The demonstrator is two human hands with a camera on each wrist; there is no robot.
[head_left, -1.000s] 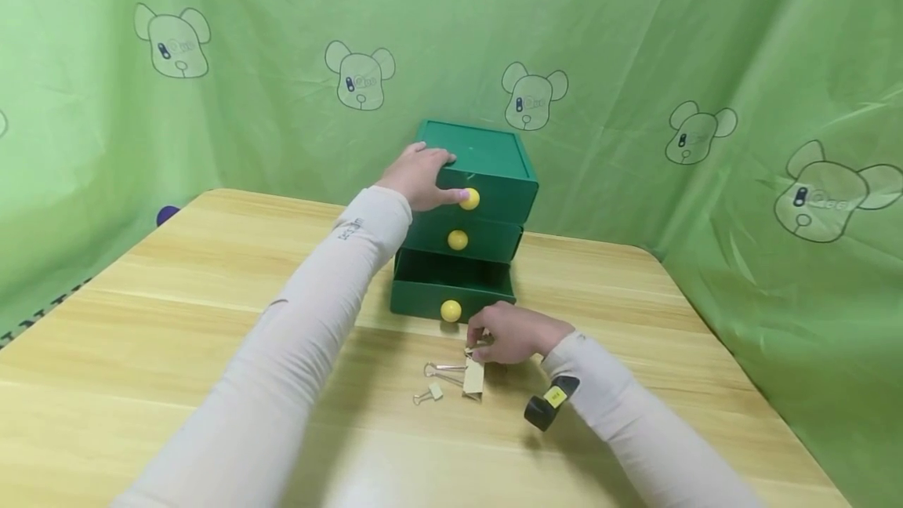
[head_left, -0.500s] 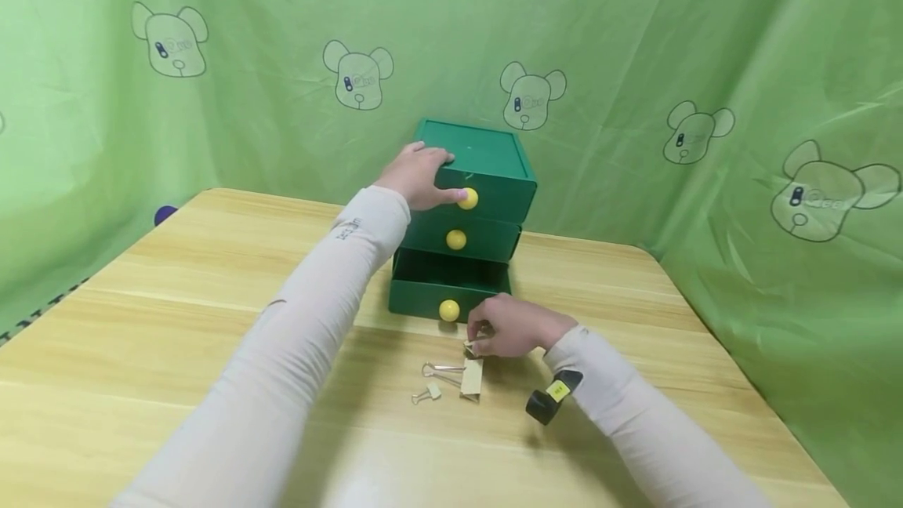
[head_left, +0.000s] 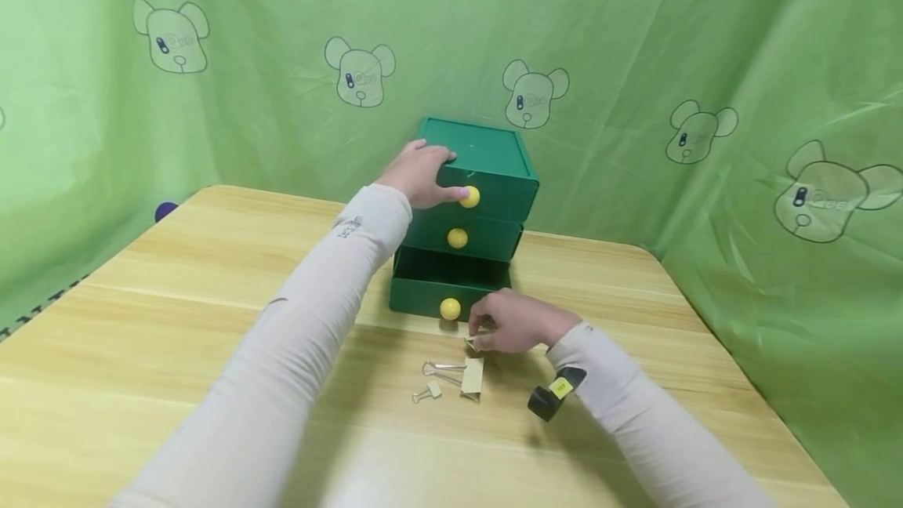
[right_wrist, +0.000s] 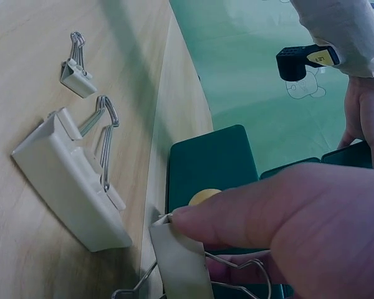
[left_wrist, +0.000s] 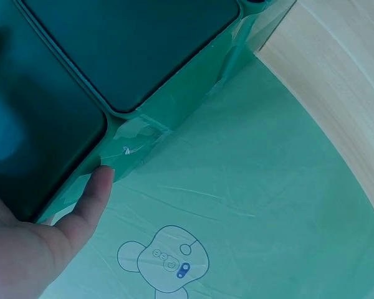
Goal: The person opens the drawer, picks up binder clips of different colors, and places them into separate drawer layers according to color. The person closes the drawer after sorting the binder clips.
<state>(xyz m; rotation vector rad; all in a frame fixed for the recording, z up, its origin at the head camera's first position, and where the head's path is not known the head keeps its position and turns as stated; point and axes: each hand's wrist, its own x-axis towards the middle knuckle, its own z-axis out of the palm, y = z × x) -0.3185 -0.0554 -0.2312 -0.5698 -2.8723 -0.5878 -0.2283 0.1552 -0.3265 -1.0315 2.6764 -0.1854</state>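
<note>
A green chest of drawers (head_left: pixel 487 150) with yellow knobs stands on the table, its bottom drawer (head_left: pixel 423 295) pulled out. My left hand (head_left: pixel 418 175) rests over the chest's upper left corner, fingers on top and thumb out straight at the top knob (head_left: pixel 470 197). In the left wrist view a straight finger (left_wrist: pixel 90 202) lies along the chest's side. My right hand (head_left: pixel 518 321) pinches a cream binder clip (right_wrist: pixel 182 260) between thumb and fingers, just in front of the drawer. A larger binder clip (head_left: pixel 473 377) and a small one (head_left: pixel 433 390) lie nearer me.
The wooden table (head_left: pixel 233 257) spreads out on both sides of the chest. Green curtain (head_left: pixel 607 38) printed with bear heads hangs behind and at the sides. A black wrist camera (head_left: pixel 546 402) hangs under my right forearm.
My right hand has shifted slightly away from me with the pinched binder clip, opening a gap to the larger clip. My left hand stays on the chest.
</note>
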